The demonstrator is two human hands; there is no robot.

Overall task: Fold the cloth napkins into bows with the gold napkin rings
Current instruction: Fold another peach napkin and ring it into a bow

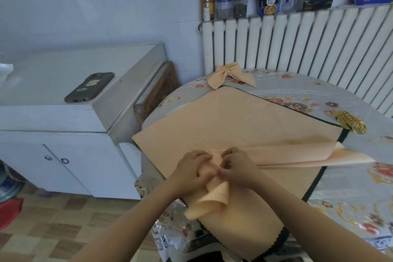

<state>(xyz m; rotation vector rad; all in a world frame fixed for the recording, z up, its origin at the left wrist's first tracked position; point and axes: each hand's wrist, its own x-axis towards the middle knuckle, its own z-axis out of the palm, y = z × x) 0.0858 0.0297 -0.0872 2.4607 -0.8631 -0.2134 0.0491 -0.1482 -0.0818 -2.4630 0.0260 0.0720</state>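
Note:
A peach napkin (297,154) folded into a long strip lies across a stack of flat peach napkins (223,121) on the table. My left hand (192,171) and my right hand (238,168) pinch the strip together at its gathered middle; one end fans out toward me, the other stretches to the right. A finished peach bow (229,77) with a gold ring sits at the table's far edge. A row of gold napkin rings (350,122) lies at the stack's right corner.
The table wears a floral cloth (350,176). A white radiator (297,44) stands behind it, with jars and boxes on top. To the left is a white cabinet (63,112) with a phone (89,90) on it.

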